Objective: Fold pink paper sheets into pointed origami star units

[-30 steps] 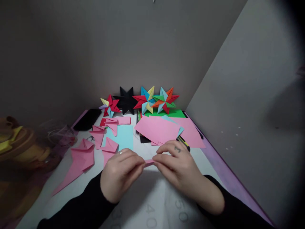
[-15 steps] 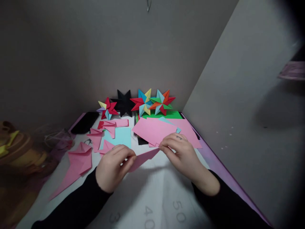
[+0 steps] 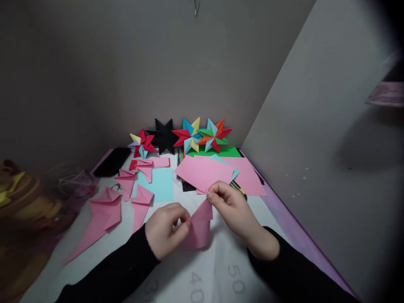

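Both hands pinch the pink paper (image 3: 199,227): your left hand (image 3: 164,229) has thumb and fingers closed on its left edge, your right hand (image 3: 232,208) nips the top corner between thumb and forefinger. The paper sits just above the counter (image 3: 202,273), front centre, between your two hands.

Risks: the right grip is only on the very tip, so a tug could slip it off or tear the corner. Pull the hands apart unevenly and the crease will likely run crooked. Your left fingers cover the lower-left edge, so alignment there can't be checked. Loose pink pieces (image 3: 107,210) lie near your left wrist and a sleeve could drag them. The pink sheets (image 3: 208,172) just behind your right hand could also get nudged.

Look of the paper: small, thin, matte pink. Upper part folded to a point, lower part a squarish flap hanging down, slightly curved, lit side paler. Its underside is hidden. The stars (image 3: 189,134) stand well apart at the back wall.
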Available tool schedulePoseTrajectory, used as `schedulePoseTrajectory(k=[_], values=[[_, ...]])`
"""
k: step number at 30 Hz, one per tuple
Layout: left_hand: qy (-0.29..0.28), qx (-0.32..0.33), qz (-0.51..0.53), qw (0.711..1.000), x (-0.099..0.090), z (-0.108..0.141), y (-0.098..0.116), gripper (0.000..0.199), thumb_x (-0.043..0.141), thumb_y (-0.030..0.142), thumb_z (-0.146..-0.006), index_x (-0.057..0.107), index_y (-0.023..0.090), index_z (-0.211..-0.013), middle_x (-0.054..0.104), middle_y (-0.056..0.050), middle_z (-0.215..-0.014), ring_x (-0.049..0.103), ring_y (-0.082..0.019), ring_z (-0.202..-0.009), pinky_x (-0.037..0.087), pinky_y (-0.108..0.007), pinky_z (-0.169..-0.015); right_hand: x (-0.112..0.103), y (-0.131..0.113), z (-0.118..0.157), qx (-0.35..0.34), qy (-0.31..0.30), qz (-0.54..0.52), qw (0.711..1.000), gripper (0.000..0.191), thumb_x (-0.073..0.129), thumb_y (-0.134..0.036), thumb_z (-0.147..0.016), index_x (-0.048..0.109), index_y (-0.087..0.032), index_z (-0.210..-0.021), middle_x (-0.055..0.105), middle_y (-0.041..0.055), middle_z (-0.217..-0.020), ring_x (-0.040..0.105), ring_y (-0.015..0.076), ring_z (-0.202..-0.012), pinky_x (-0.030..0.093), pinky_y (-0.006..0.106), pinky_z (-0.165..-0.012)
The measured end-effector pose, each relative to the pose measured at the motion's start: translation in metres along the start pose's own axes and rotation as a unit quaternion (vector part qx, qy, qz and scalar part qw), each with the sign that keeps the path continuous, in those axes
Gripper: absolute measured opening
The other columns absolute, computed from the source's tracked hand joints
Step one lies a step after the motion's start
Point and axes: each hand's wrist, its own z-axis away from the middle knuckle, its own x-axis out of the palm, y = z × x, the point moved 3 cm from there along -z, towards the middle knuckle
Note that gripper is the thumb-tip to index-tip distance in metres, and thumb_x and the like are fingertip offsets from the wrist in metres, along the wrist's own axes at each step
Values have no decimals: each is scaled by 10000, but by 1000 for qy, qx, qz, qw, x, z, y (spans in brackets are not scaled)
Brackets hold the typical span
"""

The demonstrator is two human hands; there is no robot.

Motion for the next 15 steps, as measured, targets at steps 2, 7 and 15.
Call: schedulePoseTrajectory(k=[2, 7, 15], values=[[8, -13, 21, 1000, 2, -1, 0, 178, 488, 193, -817, 584, 173, -669, 557, 3, -611, 473, -115, -543, 362, -231, -527, 6, -4, 3, -6, -7, 2, 1000, 153, 518, -231, -840, 532, -186, -695, 538, 0, -704, 503, 144, -692, 397, 265, -641], [60, -51, 96, 992, -2, -3, 2, 248, 530, 243, -827, 579, 155, -601, 543, 5, -572, 491, -109, -545, 362, -220, -527, 21, -4, 10, 2, -12, -12, 1000, 138, 557, -189, -795, 516, -186, -663, 523, -11, -688, 494, 140, -676, 393, 267, -646], [104, -82, 135, 982, -19, -3, 2, 261, 539, 265, -822, 579, 152, -591, 535, 2, -581, 485, -109, -551, 377, -217, -521, 28, 1, 15, 17, -27, -48, 998, 217, 568, -220, -809, 484, -188, -612, 482, -21, -655, 463, 130, -644, 370, 254, -607]])
